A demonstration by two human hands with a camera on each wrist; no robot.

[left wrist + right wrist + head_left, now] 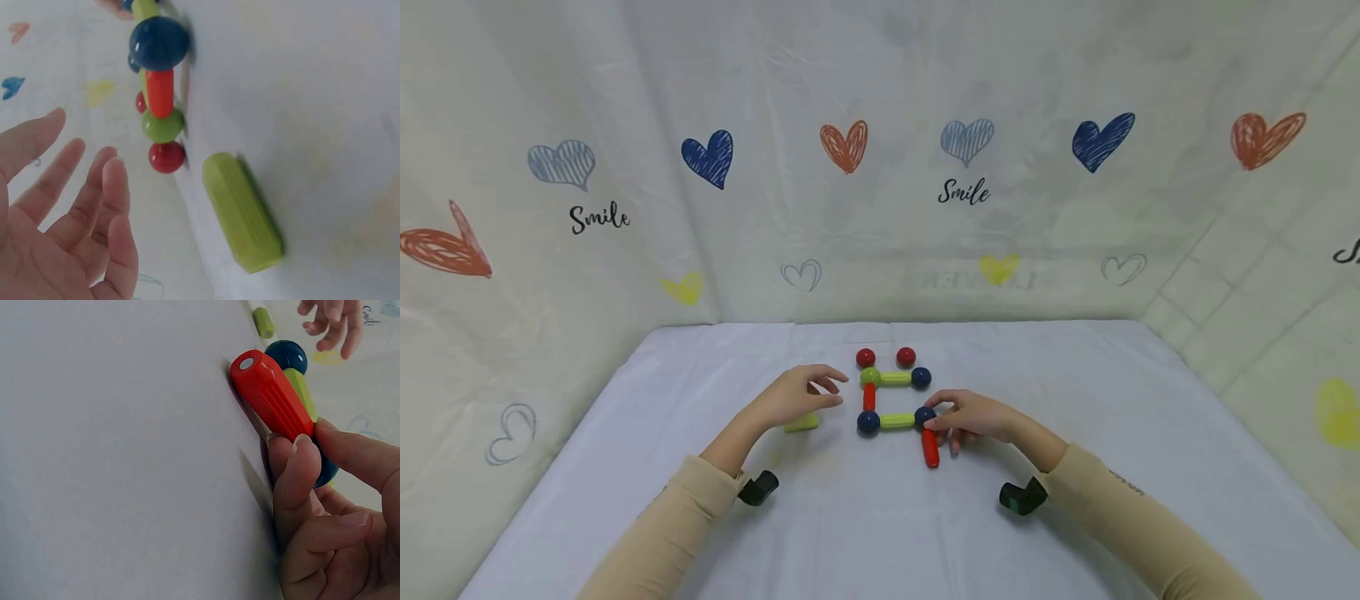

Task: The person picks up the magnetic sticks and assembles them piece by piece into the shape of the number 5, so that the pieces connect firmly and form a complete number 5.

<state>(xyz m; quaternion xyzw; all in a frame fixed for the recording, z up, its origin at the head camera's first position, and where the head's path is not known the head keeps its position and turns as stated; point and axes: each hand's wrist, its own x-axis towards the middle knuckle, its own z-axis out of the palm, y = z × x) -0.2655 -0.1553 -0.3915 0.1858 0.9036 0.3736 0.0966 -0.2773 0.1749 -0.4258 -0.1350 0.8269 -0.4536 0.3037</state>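
Note:
My right hand (pixel 973 417) pinches a red magnetic rod (pixel 272 394) where it meets a dark blue ball (pixel 925 417). A silver disc shows on the rod's free end. From that ball a lime rod (pixel 897 422) runs left to a second blue ball (pixel 868 422). A red rod (pixel 869 397) leads away from there to a green ball (pixel 870 377), joined by another lime rod (pixel 895 378) to a third blue ball (pixel 921 377). My left hand (pixel 797 395), fingers spread loosely, holds nothing. It hovers left of the figure, near a loose lime rod (pixel 242 212).
Two red balls, a left one (pixel 866 358) close behind the green ball and a right one (pixel 906 357), sit at the far side. A white cloth covers the table (pixel 880 533). Behind it hangs a pale curtain (pixel 895 233) printed with hearts.

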